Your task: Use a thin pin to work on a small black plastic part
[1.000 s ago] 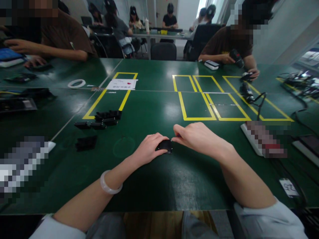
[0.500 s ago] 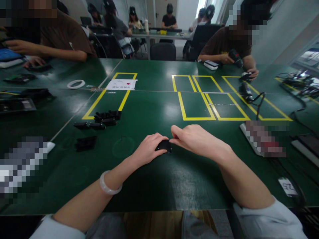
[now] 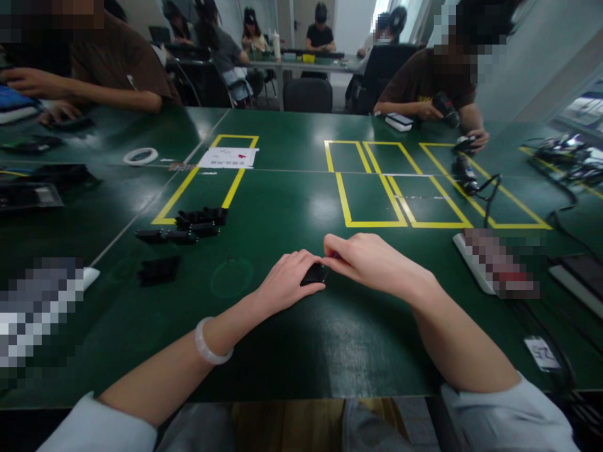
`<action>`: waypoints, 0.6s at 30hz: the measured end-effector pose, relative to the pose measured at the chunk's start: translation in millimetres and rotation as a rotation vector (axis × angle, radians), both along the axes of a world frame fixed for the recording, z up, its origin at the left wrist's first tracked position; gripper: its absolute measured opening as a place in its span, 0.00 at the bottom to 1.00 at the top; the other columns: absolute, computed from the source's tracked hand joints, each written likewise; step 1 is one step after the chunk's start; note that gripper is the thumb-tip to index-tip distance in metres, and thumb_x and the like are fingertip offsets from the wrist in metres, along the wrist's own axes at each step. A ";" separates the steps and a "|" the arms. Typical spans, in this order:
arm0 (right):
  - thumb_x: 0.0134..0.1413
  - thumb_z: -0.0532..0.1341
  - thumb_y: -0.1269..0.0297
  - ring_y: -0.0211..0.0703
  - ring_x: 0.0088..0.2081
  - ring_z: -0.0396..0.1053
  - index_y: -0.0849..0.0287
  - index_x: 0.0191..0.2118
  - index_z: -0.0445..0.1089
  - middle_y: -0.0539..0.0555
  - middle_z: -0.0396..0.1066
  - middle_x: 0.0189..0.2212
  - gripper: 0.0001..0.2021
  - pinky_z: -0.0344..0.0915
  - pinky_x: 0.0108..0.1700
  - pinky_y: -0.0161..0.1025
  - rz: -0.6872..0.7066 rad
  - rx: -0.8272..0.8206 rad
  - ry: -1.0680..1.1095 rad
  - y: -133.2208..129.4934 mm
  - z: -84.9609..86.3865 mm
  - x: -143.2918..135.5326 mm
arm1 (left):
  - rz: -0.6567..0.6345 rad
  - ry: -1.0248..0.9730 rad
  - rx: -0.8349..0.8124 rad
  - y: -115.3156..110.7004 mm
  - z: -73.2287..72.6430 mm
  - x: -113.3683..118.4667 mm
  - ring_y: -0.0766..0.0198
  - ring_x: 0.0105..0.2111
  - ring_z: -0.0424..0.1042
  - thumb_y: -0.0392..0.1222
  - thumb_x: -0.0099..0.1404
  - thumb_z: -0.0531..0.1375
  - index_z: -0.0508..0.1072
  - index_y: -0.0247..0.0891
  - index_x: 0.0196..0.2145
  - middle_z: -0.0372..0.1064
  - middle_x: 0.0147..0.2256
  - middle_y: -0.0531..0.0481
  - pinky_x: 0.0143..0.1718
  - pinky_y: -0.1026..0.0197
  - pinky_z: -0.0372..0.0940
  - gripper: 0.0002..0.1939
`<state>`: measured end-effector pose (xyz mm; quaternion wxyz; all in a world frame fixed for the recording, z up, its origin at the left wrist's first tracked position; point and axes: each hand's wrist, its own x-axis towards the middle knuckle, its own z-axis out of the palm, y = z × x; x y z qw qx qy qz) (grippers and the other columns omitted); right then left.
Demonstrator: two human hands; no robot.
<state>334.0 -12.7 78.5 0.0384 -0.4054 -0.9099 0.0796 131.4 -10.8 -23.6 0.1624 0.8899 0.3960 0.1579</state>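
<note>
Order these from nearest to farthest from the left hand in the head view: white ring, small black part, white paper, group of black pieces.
1. Small black part: in the left hand
2. Group of black pieces: to its left
3. White paper: farther ahead, left
4. White ring: ahead, farther left

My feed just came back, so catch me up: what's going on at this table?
The person's left hand holds a small black part at the green table. The right hand is curled, fingertips at the part's right end; whether they pinch something is hard to tell. More black parts lie to the left, around the near end of a yellow taped rectangle. Across the table, a co-worker's hand grips a dark handheld tool.
</note>
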 end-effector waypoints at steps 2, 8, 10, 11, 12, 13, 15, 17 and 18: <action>0.65 0.48 0.58 0.36 0.25 0.62 0.57 0.37 0.62 0.49 0.67 0.23 0.11 0.45 0.28 0.34 0.004 0.001 0.029 -0.1 1.9 1.6 | 0.007 -0.001 0.018 0.7 -1.6 2.3 0.54 0.45 0.67 0.53 0.65 0.58 0.66 0.39 0.48 0.67 0.45 0.47 0.45 0.53 0.61 0.18; 0.64 0.48 0.59 0.36 0.25 0.62 0.57 0.38 0.61 0.48 0.66 0.24 0.09 0.45 0.28 0.34 -0.096 0.060 0.080 4.3 3.8 5.6 | 0.009 -0.027 0.004 0.1 -1.2 2.7 0.56 0.46 0.67 0.52 0.65 0.59 0.66 0.41 0.48 0.67 0.46 0.48 0.45 0.54 0.60 0.17; 0.64 0.48 0.59 0.36 0.25 0.62 0.57 0.38 0.61 0.49 0.67 0.25 0.10 0.46 0.28 0.34 -0.095 0.056 0.060 6.3 1.5 4.4 | 0.016 -0.034 -0.004 -0.1 -2.1 2.4 0.56 0.46 0.67 0.52 0.65 0.59 0.66 0.40 0.48 0.67 0.46 0.48 0.45 0.54 0.60 0.18; 0.64 0.48 0.59 0.37 0.26 0.63 0.57 0.39 0.62 0.49 0.67 0.25 0.10 0.46 0.28 0.34 -0.093 0.053 0.054 7.2 0.3 3.5 | 0.019 -0.038 -0.006 -0.1 -2.8 2.3 0.55 0.46 0.67 0.52 0.65 0.59 0.66 0.40 0.48 0.67 0.46 0.48 0.45 0.54 0.60 0.18; 0.65 0.48 0.59 0.37 0.26 0.63 0.57 0.39 0.62 0.49 0.67 0.25 0.10 0.46 0.28 0.34 -0.091 0.051 0.050 7.8 -1.0 2.6 | 0.021 -0.042 -0.008 0.0 -3.5 2.4 0.55 0.46 0.67 0.52 0.65 0.59 0.66 0.40 0.48 0.67 0.46 0.48 0.46 0.53 0.60 0.18; 0.65 0.48 0.58 0.37 0.26 0.63 0.57 0.39 0.62 0.49 0.67 0.25 0.10 0.46 0.28 0.34 -0.090 0.050 0.049 8.4 -2.1 1.9 | 0.023 -0.045 -0.010 0.1 -4.2 2.5 0.55 0.46 0.67 0.52 0.65 0.59 0.67 0.40 0.48 0.67 0.46 0.47 0.46 0.53 0.60 0.18; 0.65 0.48 0.58 0.37 0.26 0.64 0.57 0.40 0.61 0.49 0.68 0.26 0.10 0.46 0.28 0.34 -0.089 0.052 0.047 9.2 -4.0 1.0 | 0.025 -0.049 -0.014 0.3 -4.9 2.7 0.55 0.46 0.66 0.52 0.65 0.59 0.67 0.40 0.48 0.67 0.46 0.47 0.46 0.53 0.60 0.18; 0.65 0.48 0.58 0.37 0.26 0.64 0.57 0.40 0.61 0.49 0.68 0.26 0.10 0.46 0.28 0.34 -0.091 0.056 0.037 9.7 -5.2 0.8 | 0.024 -0.047 -0.015 0.4 -4.9 3.0 0.55 0.46 0.66 0.51 0.65 0.59 0.67 0.40 0.48 0.67 0.46 0.48 0.46 0.53 0.60 0.18; 0.65 0.48 0.58 0.37 0.26 0.64 0.57 0.40 0.61 0.50 0.68 0.26 0.10 0.46 0.28 0.34 -0.091 0.057 0.030 10.0 -5.7 0.8 | 0.023 -0.045 -0.014 0.4 -4.8 3.1 0.55 0.46 0.66 0.51 0.65 0.59 0.67 0.40 0.48 0.67 0.46 0.48 0.46 0.53 0.60 0.18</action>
